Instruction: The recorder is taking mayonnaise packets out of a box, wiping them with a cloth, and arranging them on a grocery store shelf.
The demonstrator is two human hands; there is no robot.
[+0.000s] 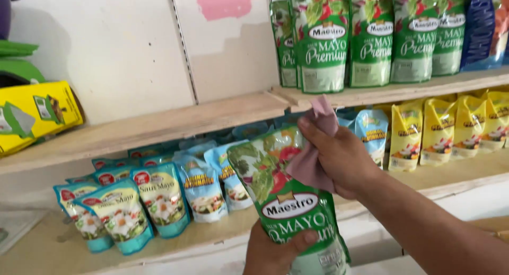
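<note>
My left hand (275, 251) grips the bottom of a green sauce pouch (289, 201) with a salad picture, held upright in front of the shelves. My right hand (336, 156) presses a pink cloth (313, 163) against the pouch's upper right side. The cloth's top corner sticks up past my fingers, near the edge of the upper wooden shelf (175, 121).
Several matching green pouches (371, 39) stand on the upper shelf at right, beside a blue pack (480, 26). The lower shelf (456, 174) holds light-blue pouches (159, 198) at left and yellow pouches (437, 132) at right. A yellow box (34, 113) lies far left.
</note>
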